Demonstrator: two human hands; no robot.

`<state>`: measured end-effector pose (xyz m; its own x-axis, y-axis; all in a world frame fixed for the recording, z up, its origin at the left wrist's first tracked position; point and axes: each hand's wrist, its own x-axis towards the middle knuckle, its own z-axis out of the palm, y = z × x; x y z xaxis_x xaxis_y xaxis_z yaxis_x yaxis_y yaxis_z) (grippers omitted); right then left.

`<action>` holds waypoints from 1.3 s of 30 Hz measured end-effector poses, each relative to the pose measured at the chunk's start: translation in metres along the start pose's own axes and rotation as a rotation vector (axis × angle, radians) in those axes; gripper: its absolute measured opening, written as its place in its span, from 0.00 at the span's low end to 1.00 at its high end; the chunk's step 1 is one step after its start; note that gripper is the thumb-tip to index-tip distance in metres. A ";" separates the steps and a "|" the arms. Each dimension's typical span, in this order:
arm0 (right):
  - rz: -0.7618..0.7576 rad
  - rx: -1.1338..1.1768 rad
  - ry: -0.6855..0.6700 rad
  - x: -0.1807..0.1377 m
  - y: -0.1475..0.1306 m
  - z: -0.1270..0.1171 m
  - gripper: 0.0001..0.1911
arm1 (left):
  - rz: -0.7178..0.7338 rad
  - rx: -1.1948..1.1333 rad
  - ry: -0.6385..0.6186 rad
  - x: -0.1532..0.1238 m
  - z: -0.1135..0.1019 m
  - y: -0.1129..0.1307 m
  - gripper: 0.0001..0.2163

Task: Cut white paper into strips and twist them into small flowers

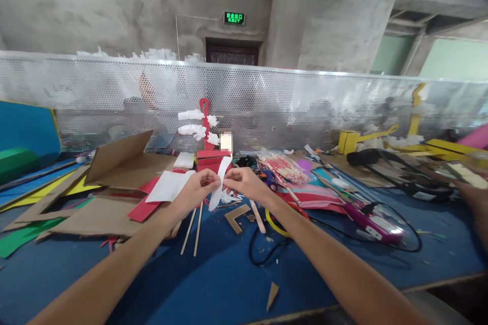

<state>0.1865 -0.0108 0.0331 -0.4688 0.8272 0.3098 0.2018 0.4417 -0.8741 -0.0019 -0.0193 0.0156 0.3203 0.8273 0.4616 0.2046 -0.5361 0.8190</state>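
A narrow white paper strip (pixel 215 200) slants upright between my two hands over the table's middle. My left hand (pixel 199 186) pinches its left edge. Opposite it, the fingers of my right hand (pixel 246 183) close on the right edge. Just behind stands a red craft stand (pixel 205 146) with a looped top, carrying rolled and crumpled white paper pieces (pixel 191 130). Next to my left hand a white paper sheet (pixel 168 186) lies on red card (pixel 144 207). Two thin wooden sticks (pixel 198 231) lie below my hands.
Brown cardboard (pixel 101 213) covers the left side. At right are a plastic bag of red-and-white sticks (pixel 287 166), a purple corded device (pixel 375 224) and a black strap (pixel 404 175). Another person's hand (pixel 475 188) reaches in at far right. A perforated metal divider (pixel 259 106) runs behind.
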 end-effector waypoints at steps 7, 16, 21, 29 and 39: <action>-0.022 0.001 -0.025 0.000 0.003 -0.001 0.10 | 0.003 0.006 -0.009 0.000 -0.002 -0.001 0.08; -0.061 -0.045 -0.006 -0.001 0.000 -0.001 0.10 | 0.007 0.052 -0.080 -0.003 0.000 0.007 0.11; -0.067 -0.055 -0.015 -0.001 0.002 0.000 0.10 | 0.048 0.123 -0.045 -0.001 -0.002 0.005 0.10; -0.039 -0.075 -0.011 -0.002 -0.001 0.000 0.08 | 0.022 0.098 -0.035 0.002 -0.003 0.000 0.09; -0.035 -0.010 -0.031 -0.001 -0.003 0.002 0.10 | 0.007 -0.065 -0.087 0.001 -0.002 0.000 0.10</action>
<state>0.1848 -0.0141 0.0346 -0.5025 0.8000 0.3279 0.1936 0.4737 -0.8592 -0.0036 -0.0184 0.0166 0.4011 0.8042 0.4385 0.1424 -0.5276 0.8375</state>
